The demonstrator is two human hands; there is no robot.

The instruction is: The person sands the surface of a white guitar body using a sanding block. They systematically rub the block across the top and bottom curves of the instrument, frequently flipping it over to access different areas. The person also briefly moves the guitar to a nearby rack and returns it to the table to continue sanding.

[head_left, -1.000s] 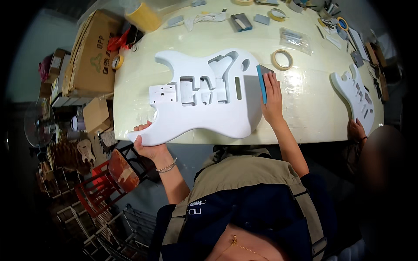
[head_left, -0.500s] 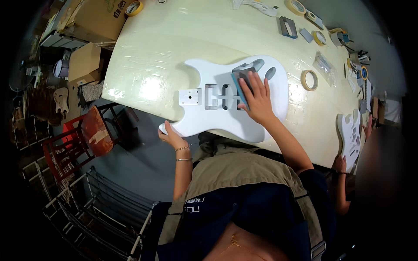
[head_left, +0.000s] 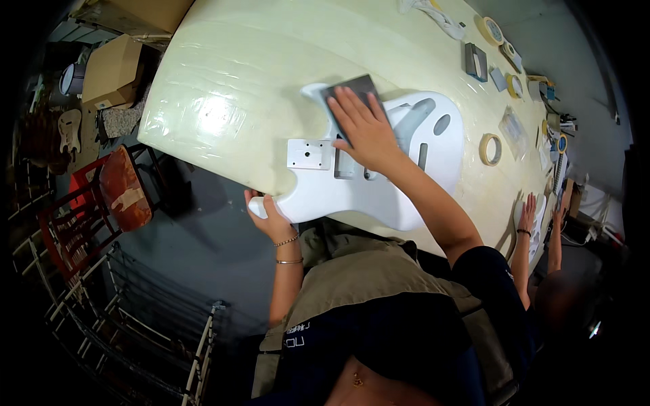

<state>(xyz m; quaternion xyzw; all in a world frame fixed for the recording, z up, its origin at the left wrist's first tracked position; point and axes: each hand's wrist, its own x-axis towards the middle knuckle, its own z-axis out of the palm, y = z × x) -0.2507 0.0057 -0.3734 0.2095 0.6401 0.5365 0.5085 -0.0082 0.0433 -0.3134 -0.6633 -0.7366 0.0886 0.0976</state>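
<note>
A white electric guitar body [head_left: 332,194] lies on the pale table near its front edge, with cut-out cavities and a neck pocket with several holes. My left hand [head_left: 272,218] is closed around its near-left horn, which overhangs the table edge. My right hand [head_left: 365,132] presses a dark grey sanding block [head_left: 362,85] against the upper-left part of the body, by the far horn. The fingers lie along the block's top and the thumb is by its near edge. The block and hand cover part of the cavities.
A co-worker's hands rest on another white guitar body [head_left: 539,227] at the right. Tape rolls [head_left: 490,149], a grey block [head_left: 476,62] and a plastic bag [head_left: 512,132] lie on the table's right side. A wooden chair [head_left: 125,189] and metal rack [head_left: 196,358] stand at left.
My right hand has slid the sanding block left and away from me, from the middle cavities toward the far horn. My left hand keeps its hold. The co-worker's hand has moved onto the other body.
</note>
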